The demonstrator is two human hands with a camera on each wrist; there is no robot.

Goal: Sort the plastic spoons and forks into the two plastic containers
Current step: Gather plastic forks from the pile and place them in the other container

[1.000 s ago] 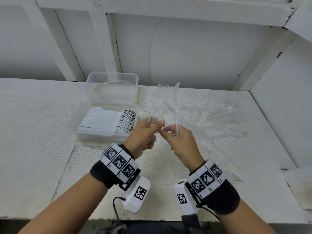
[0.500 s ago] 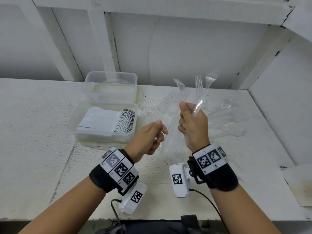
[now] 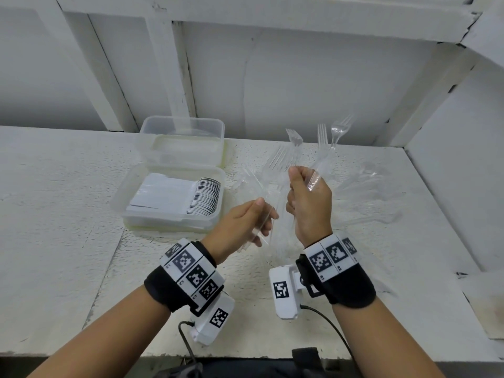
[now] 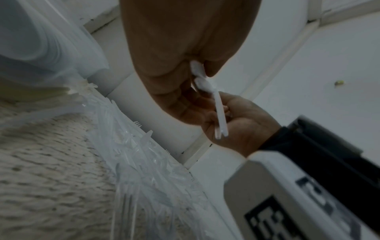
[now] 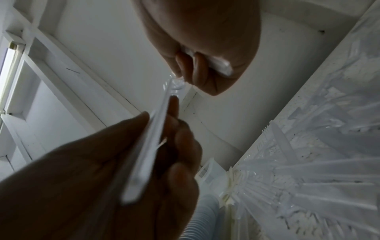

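Head view, right hand: the right hand (image 3: pixel 309 205) is raised above the table (image 3: pixel 68 214), fingers curled round a bunch of clear forks (image 3: pixel 323 148).
Head view, fork axis: long axis near upright, tines pointing up and slightly to the far right.
Head view, left hand: the left hand (image 3: pixel 242 227), just left of the right one, pinches clear handles (image 3: pixel 263 225) that slant up to the far right; their tines (image 3: pixel 278 159) sit near the right thumb.
Head view, containers: the near container (image 3: pixel 174 197), left of the hands, holds a nested row of white spoons lying flat along a left-right axis. The far container (image 3: pixel 182 143) stands directly behind it.
Head view, surroundings: a loose heap of clear cutlery (image 3: pixel 362 192) covers the table right of and beyond the hands.
Left wrist view: the right hand (image 4: pixel 232 123) grips a white handle; picture blurred.
Right wrist view: right fingers (image 5: pixel 180 146) wrap a handle running away from the camera; the left hand (image 5: pixel 205 48) grips another piece.
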